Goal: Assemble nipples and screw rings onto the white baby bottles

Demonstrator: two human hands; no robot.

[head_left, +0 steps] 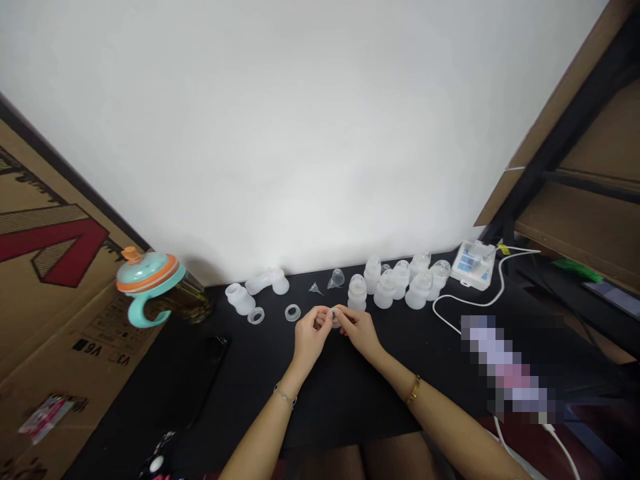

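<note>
My left hand (311,332) and my right hand (359,329) meet over the middle of the black table (280,400). Together they pinch a small clear plastic part (335,319) between their fingertips. Just beyond my right hand stands a cluster of several small translucent bottles (400,280). Two clear rings (293,312) lie to the left of my hands. Further left are two more translucent bottle bodies (240,299), one lying on its side. Two small clear cone-shaped pieces (336,279) sit near the wall.
A teal and orange handled cup (150,287) stands at the back left beside a cardboard box (55,280). A dark phone (213,350) lies on the table's left. A white device (473,265) with a cable sits back right, beneath wooden shelving (575,167).
</note>
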